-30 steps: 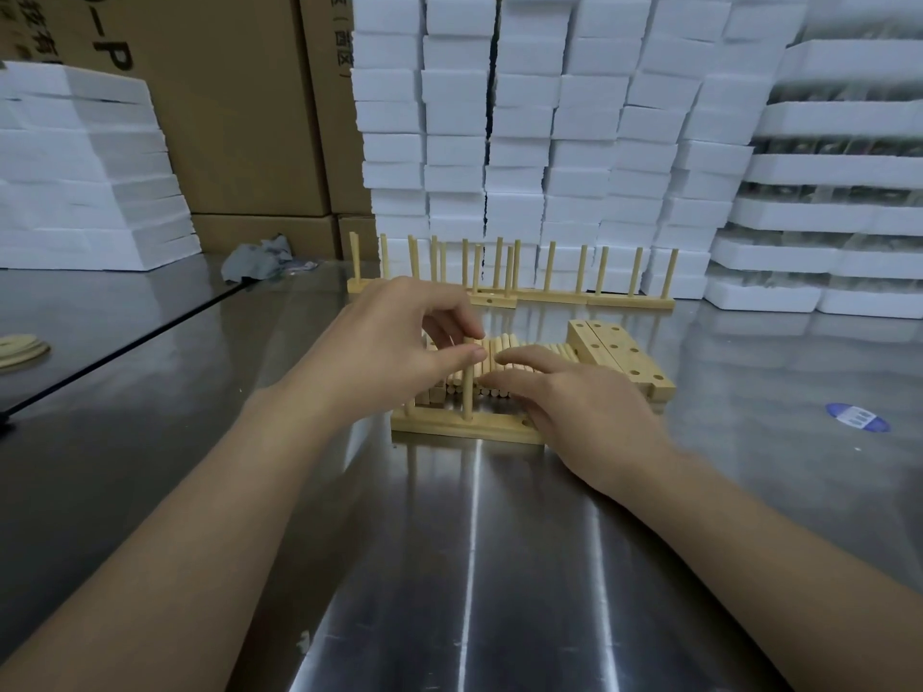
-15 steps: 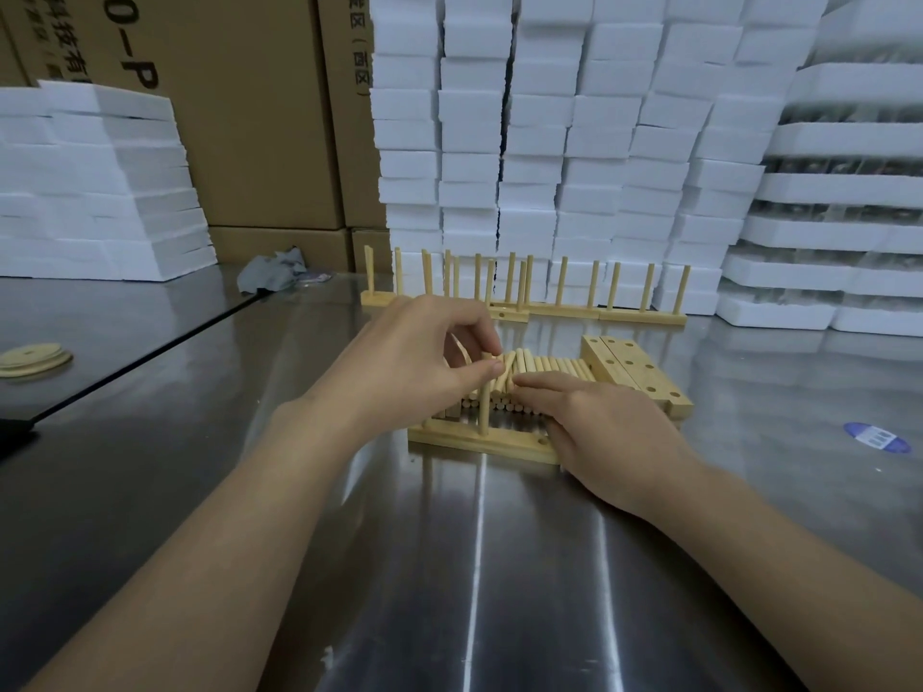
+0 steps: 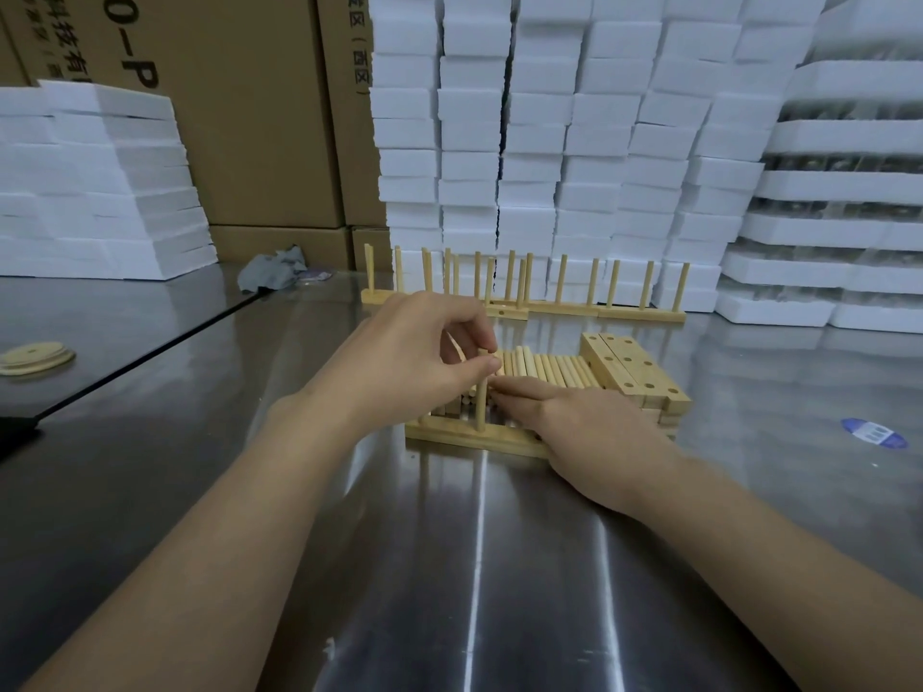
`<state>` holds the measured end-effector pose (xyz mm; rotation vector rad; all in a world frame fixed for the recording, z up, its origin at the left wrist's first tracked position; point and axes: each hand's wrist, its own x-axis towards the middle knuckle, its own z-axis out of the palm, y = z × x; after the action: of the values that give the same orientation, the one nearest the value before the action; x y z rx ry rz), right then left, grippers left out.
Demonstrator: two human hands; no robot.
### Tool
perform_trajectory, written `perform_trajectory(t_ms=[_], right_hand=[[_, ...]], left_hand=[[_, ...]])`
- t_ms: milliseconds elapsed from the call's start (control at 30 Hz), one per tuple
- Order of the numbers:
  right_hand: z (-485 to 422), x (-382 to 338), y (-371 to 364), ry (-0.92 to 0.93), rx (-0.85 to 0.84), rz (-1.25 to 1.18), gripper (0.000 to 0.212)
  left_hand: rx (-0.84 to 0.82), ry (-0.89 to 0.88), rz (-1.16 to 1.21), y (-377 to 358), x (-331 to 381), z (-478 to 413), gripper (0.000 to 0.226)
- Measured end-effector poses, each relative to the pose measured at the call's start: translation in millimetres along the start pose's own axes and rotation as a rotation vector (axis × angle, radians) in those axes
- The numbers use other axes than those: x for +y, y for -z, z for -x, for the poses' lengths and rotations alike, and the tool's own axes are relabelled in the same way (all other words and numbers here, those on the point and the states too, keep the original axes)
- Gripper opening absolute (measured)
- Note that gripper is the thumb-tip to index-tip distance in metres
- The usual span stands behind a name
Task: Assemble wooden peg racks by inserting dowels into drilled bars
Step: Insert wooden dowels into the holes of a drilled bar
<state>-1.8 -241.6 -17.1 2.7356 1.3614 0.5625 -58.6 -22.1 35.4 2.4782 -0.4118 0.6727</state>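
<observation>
The person's two arms were bare from the elbows down, with no sleeves on them, and the left hand (image 3: 419,357) and the right hand (image 3: 594,442) wore no gloves, rings or watch.

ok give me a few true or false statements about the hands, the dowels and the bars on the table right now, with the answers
1. The left hand pinches an upright dowel standing in the near bar. True.
2. The right hand is raised clear of the table. False: it lies low over the near bar's right end, fingertips at the loose dowels.
3. The drilled bars lie right of the loose dowels. True.
4. The finished racks stand nearer the person than the near bar. False: they stand farther back, before the white foam blocks.
5. The grey cloth lies on the table's right side. False: it lies at the back left.
</observation>
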Motion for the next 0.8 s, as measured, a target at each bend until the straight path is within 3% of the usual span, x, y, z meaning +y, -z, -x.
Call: perform_trajectory(t_ms=[600, 800], right_hand=[[1.8, 5.3, 1.1, -0.074, 0.104, -0.079, 0.050], [-0.9, 1.7, -3.1, -0.023, 0.040, -0.117, 0.061]], left_hand=[[0.003, 0.015, -0.008, 1.0, -1.4, 0.4, 0.009], [0.000, 0.019, -0.022, 2.0, -0.2, 0.6, 0.008]])
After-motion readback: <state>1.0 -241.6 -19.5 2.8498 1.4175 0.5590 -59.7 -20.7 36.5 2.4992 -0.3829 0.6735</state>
